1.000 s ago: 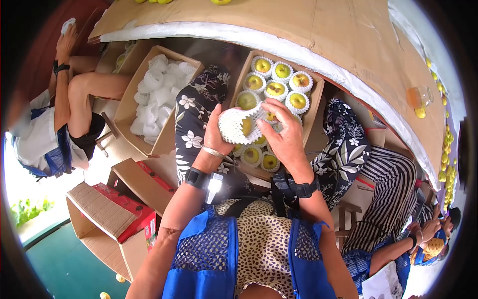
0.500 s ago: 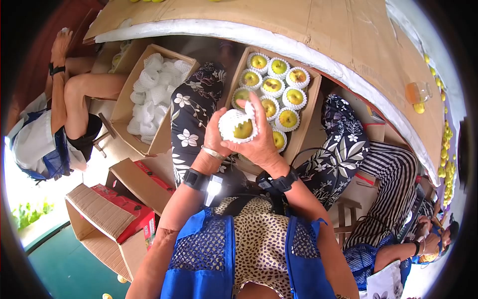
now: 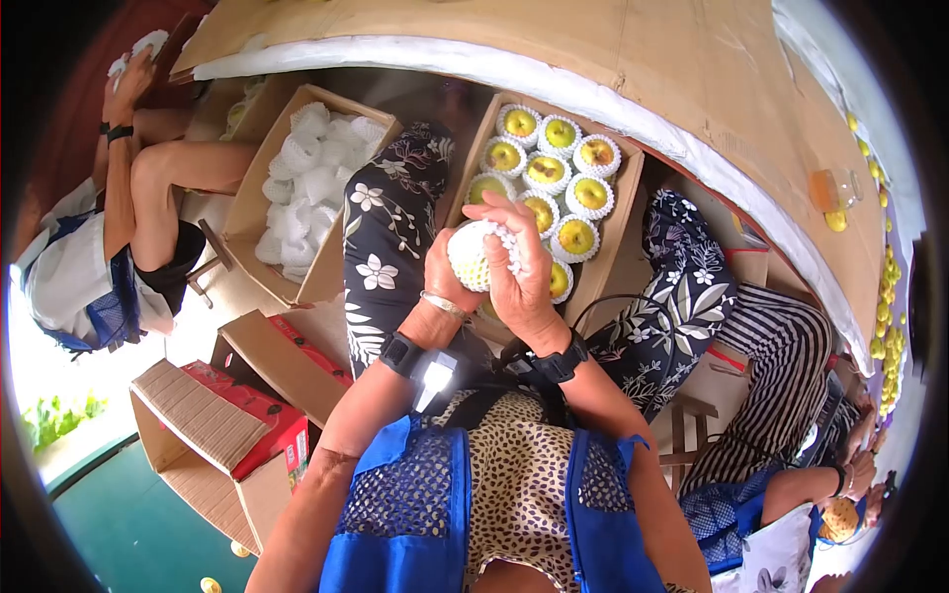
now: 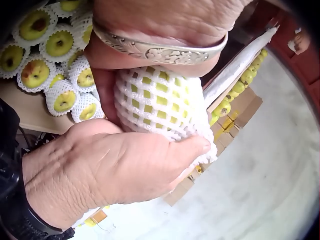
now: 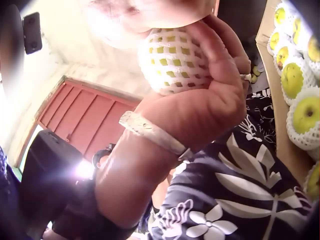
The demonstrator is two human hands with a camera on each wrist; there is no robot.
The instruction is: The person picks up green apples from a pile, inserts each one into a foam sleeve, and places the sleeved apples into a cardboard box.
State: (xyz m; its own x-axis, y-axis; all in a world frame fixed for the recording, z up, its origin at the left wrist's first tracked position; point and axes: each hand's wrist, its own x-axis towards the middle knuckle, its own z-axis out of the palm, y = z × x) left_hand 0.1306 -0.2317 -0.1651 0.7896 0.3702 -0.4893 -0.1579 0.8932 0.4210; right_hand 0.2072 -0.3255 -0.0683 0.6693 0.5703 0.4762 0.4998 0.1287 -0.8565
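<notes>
A yellow-green apple inside a white foam net point(image 3: 473, 259) is held between both hands in front of the lap. My left hand point(image 3: 442, 272), with a silver bangle at its wrist, cups it from the left, its fingers curled round it in the right wrist view. On the other side, my right hand point(image 3: 524, 282) has its palm and fingers against the net. In the left wrist view the right thumb point(image 4: 192, 150) presses the bunched end of the netting point(image 4: 206, 145), and the apple's skin point(image 4: 162, 100) shows through the mesh.
A cardboard box point(image 3: 625, 222) of net-wrapped apples stands ahead, and another box point(image 3: 242, 219) holds loose foam nets point(image 3: 306, 188). Cardboard covers the table point(image 3: 494, 28) at the back. Red-printed boxes point(image 3: 213, 420) lie left. Other people sit on both sides.
The net has been pulled over the apple, covering the skin that showed through its opening. My right hand has turned upright beside the fruit.
</notes>
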